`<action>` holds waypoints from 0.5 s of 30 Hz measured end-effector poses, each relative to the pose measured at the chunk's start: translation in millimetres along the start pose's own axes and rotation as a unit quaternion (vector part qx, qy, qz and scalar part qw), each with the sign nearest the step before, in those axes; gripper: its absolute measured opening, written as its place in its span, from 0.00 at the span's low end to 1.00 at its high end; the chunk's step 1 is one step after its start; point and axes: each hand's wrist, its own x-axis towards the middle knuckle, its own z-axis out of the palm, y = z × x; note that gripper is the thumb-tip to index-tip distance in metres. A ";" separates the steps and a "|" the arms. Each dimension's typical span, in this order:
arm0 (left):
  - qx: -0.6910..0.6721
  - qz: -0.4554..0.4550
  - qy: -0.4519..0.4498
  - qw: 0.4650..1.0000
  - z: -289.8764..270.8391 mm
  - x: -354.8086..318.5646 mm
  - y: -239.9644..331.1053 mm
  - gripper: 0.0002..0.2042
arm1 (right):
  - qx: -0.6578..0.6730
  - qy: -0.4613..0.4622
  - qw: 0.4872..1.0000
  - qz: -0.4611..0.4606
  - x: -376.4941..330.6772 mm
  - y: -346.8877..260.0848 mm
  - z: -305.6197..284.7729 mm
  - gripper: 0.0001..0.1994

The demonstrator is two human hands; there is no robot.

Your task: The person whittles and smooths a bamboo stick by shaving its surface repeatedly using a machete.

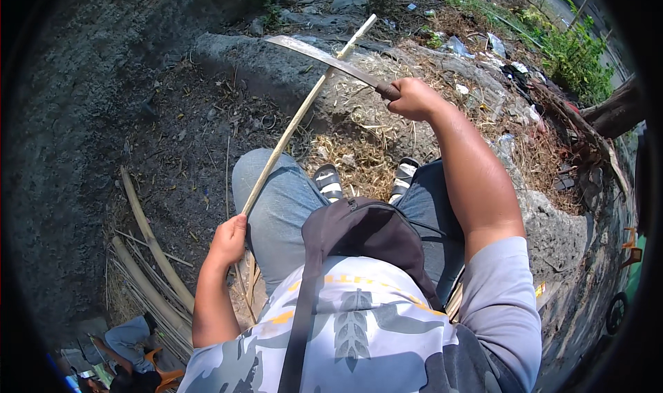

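My left hand point(228, 242) is closed around the lower part of a long, pale split bamboo strip point(289, 132). The strip slants up and away to the right, passing over my left knee. In my right hand point(415, 99) is the dark handle of a machete point(352, 70) with a long, slightly curved blade. The blade lies across the strip near its far end, its tip pointing left. Whether the edge bites into the bamboo I cannot tell. Curled shavings point(362, 159) cover the ground around my sandals.
Bamboo poles point(153, 234) and thin strips lie at my left. A rocky ledge point(238, 53) runs across ahead, with litter and a green bush point(579, 56) to the far right. Another person point(124, 344) sits at the lower left. A log point(616, 110) lies at right.
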 end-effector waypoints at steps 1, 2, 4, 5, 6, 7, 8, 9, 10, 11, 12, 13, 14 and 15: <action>0.000 0.000 -0.001 1.000 0.5 -0.2 -0.1 0.29 | 0.000 -0.001 1.000 0.001 -4.2 -7.7 -3.9 0.14; -0.017 -0.004 -0.002 1.000 1.3 -0.3 -0.1 0.29 | 0.001 -0.010 1.000 -0.021 -7.4 -14.4 -7.0 0.14; -0.032 -0.005 -0.006 0.999 2.4 0.1 0.7 0.29 | -0.015 -0.022 0.998 -0.060 -12.4 -23.8 -3.3 0.14; -0.032 0.001 0.001 0.999 3.6 -0.6 1.1 0.29 | -0.040 -0.033 0.994 -0.099 -10.9 -24.2 5.5 0.14; -0.033 0.006 0.011 0.999 3.7 -0.2 2.1 0.29 | -0.064 -0.051 0.990 -0.117 -12.9 -32.9 7.4 0.14; -0.033 0.006 0.012 0.999 3.4 0.8 2.1 0.29 | -0.088 -0.070 0.985 -0.134 -18.3 -44.4 10.0 0.14; -0.033 0.005 0.008 0.999 2.5 1.5 1.8 0.29 | -0.108 -0.068 0.982 -0.139 -25.6 -55.6 11.0 0.13; -0.033 0.003 0.003 0.999 1.7 0.0 1.1 0.28 | -0.117 -0.060 0.978 -0.160 -28.5 -60.9 15.6 0.14; -0.033 0.001 0.004 0.999 2.6 -0.4 0.9 0.28 | -0.127 -0.059 0.976 -0.165 -29.4 -63.6 12.1 0.14; -0.036 0.008 0.015 0.999 4.7 0.2 1.0 0.28 | -0.137 -0.059 0.974 -0.171 -29.5 -66.3 8.0 0.14; -0.038 0.017 0.022 0.999 6.1 -0.5 0.8 0.28 | -0.130 -0.067 0.977 -0.157 -19.8 -54.9 6.8 0.14; -0.039 0.016 0.022 0.999 6.6 -2.0 -2.2 0.28 | -0.123 -0.076 0.979 -0.145 -12.1 -46.1 0.4 0.14; -0.035 0.007 0.020 0.999 6.8 -3.6 -5.9 0.28 | -0.088 -0.052 0.988 -0.112 -10.6 -37.0 -1.8 0.13; -0.032 0.003 0.018 0.999 7.1 -0.1 -6.4 0.28 | -0.062 -0.028 0.996 -0.064 -0.2 -21.3 -0.3 0.13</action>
